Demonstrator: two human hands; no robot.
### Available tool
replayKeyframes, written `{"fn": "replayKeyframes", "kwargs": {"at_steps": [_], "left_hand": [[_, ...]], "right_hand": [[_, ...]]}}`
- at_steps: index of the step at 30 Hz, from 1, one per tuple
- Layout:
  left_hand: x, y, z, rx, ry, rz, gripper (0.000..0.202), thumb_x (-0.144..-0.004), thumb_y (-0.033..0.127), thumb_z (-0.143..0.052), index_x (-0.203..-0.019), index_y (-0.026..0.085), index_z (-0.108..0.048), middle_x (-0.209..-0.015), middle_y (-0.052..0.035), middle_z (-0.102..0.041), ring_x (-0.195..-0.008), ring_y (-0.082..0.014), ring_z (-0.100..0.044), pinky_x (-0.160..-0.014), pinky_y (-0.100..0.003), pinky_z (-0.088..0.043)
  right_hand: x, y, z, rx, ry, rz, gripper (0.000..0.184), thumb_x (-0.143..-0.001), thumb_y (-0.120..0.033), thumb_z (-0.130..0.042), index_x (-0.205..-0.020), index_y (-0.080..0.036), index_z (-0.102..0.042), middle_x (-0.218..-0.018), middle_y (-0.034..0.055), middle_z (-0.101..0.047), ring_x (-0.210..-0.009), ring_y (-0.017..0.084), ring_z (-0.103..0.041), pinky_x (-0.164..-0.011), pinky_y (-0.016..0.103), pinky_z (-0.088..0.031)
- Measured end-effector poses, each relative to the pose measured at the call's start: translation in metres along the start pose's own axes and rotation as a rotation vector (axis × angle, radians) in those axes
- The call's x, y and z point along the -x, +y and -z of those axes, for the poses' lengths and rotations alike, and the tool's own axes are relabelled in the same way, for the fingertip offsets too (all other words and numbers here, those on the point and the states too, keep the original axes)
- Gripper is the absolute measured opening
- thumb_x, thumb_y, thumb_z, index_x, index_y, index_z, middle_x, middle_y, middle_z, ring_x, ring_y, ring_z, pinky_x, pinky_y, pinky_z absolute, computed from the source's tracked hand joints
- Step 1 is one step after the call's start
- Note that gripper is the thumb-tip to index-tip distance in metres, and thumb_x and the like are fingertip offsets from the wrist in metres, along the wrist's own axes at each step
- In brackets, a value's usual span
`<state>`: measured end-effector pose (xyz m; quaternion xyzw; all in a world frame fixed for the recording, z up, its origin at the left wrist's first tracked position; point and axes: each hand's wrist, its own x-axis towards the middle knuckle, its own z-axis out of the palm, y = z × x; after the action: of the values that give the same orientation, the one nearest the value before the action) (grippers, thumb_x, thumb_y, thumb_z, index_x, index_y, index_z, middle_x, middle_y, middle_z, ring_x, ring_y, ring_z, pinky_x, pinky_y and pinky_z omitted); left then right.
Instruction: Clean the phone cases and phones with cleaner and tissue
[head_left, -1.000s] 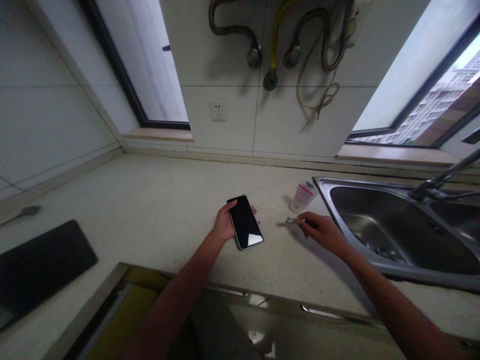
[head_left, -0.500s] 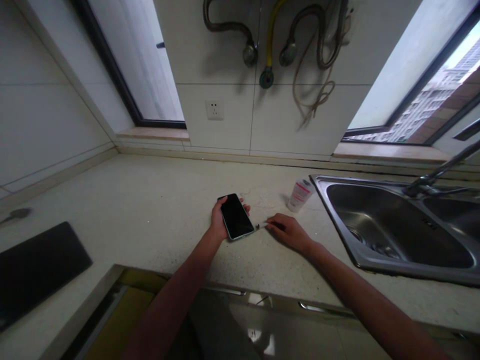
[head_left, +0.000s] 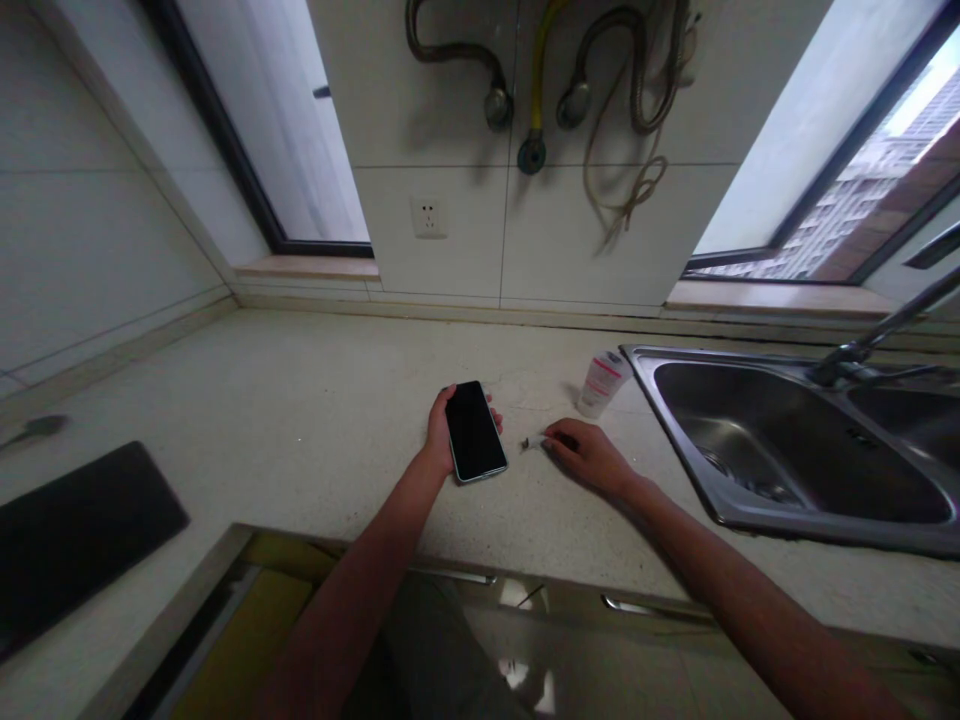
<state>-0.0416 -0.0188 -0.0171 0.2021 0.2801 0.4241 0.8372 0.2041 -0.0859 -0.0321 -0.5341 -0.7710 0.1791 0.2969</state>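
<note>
My left hand (head_left: 439, 437) is wrapped round a smartphone (head_left: 475, 432) with a dark screen, thumb along its left edge and fingertips showing at the right edge. The phone is held screen-up above the counter. To the right, my right hand (head_left: 589, 455) pinches a small white stick with a dark tip (head_left: 534, 442); its exact kind is too small to make out. The tip points at the phone's lower right side, with a gap between them. A clear plastic cup with pink marks (head_left: 602, 384) stands just behind my right hand.
A steel double sink (head_left: 795, 440) with a faucet (head_left: 862, 350) is at the right. On the left of the pale counter (head_left: 315, 400) lie a dark flat panel (head_left: 82, 540) and a brush-like item (head_left: 41, 428). Below is an open drawer or cupboard (head_left: 240, 640). Hoses hang on the wall.
My right hand has drawn the white stick slightly right and up, away from the phone's lower corner, opening a gap. The phone has turned slightly more upright in my left hand.
</note>
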Motion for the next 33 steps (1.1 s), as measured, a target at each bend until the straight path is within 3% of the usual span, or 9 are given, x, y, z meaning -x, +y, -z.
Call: {"fn": "replayKeyframes", "kwargs": {"at_steps": [8,13,22,27,33], "left_hand": [[0.0033,-0.0022,-0.0027,0.019,-0.033,0.0,0.06,-0.079,0.068,-0.051,-0.093,0.012,-0.067,-0.073,-0.0125,-0.069,-0.068,-0.0226,-0.066,-0.072,-0.039,-0.055],[0.0004,-0.0022,-0.0033,0.113,0.053,-0.045,0.058,-0.08,0.066,-0.051,-0.094,0.012,-0.067,-0.073,-0.0114,-0.069,-0.071,-0.0234,-0.068,-0.076,-0.04,-0.055],[-0.0024,-0.0015,0.0009,0.05,0.035,-0.052,0.065,-0.084,0.069,-0.041,-0.095,0.011,-0.067,-0.069,-0.0127,-0.069,-0.061,-0.025,-0.068,-0.066,-0.041,-0.056],[-0.0047,-0.0004,0.0001,0.109,0.075,-0.029,0.069,-0.083,0.071,-0.042,-0.1,0.009,-0.067,-0.074,-0.0141,-0.071,-0.071,-0.028,-0.071,-0.069,-0.041,-0.056],[-0.0023,-0.0012,-0.0031,0.115,0.067,-0.018,0.071,-0.085,0.071,-0.04,-0.105,0.007,-0.065,-0.084,-0.0162,-0.072,-0.085,-0.0314,-0.072,-0.076,-0.043,-0.056]], "right_hand": [[-0.0026,0.0065,-0.0038,-0.004,-0.002,0.024,0.028,-0.092,-0.037,-0.051,-0.097,-0.017,-0.07,-0.085,0.0085,-0.071,-0.069,0.017,-0.059,-0.066,0.031,-0.046],[-0.0024,0.0055,-0.003,0.009,-0.009,0.036,0.028,-0.093,-0.036,-0.05,-0.098,-0.017,-0.07,-0.086,0.0089,-0.071,-0.071,0.018,-0.06,-0.067,0.031,-0.047],[-0.0027,0.0083,-0.0034,-0.009,-0.036,0.07,0.028,-0.093,-0.036,-0.05,-0.099,-0.017,-0.071,-0.09,0.0097,-0.072,-0.078,0.02,-0.064,-0.073,0.032,-0.049],[-0.0028,0.0084,-0.0037,0.0,-0.036,0.047,0.03,-0.093,-0.036,-0.05,-0.101,-0.016,-0.07,-0.089,0.0096,-0.072,-0.076,0.019,-0.063,-0.072,0.032,-0.048],[-0.0002,0.0013,-0.0016,-0.048,-0.006,0.006,0.042,-0.091,-0.041,-0.053,-0.119,-0.012,-0.064,-0.074,0.0046,-0.066,-0.062,0.015,-0.055,-0.062,0.028,-0.043]]}}
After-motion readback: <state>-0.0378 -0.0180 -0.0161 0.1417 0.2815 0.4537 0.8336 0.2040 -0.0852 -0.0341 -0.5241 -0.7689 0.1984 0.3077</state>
